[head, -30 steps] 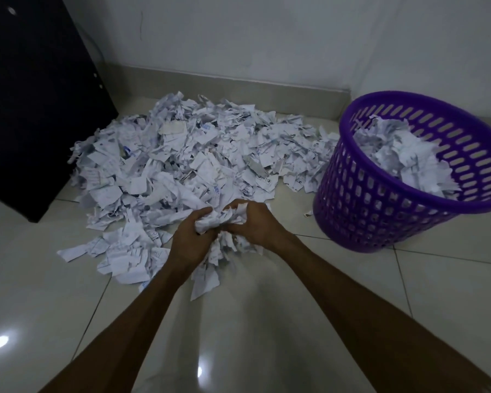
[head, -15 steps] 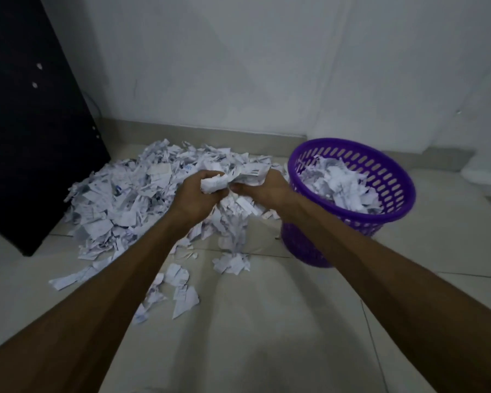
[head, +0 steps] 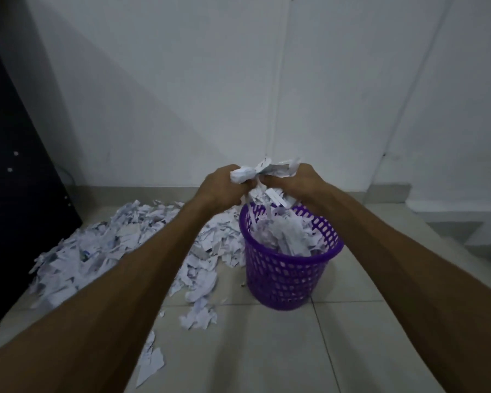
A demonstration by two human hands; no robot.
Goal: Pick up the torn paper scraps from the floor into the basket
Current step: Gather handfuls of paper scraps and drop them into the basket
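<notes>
Hands first: your left hand [head: 220, 185] and right hand [head: 302, 181] are pressed toward each other with fingers curled round a single bundle of torn scraps [head: 262, 173], so both are clamped on paper and neither is free. What matters for the release is that this bundle sits directly over the purple basket [head: 284, 282], above the far part of its rim, with loose strips trailing down from between your palms toward the paper already piled inside. The drop line therefore looks good: straight down, no sideways carry needed, in my judgement. Your right hand is over the mouth of the basket, while your left hangs nearer the left edge of the rim, so scraps slipping from that side are the likeliest to miss and land beside the basket. The basket already looks heaped near its rim, so expect some spill. Plenty of work remains: the main heap of scraps [head: 102, 245] lies on the tiled floor [head: 267, 350] to the left, against the dark cabinet [head: 17, 194], with stray pieces [head: 199, 319] nearer you.
</notes>
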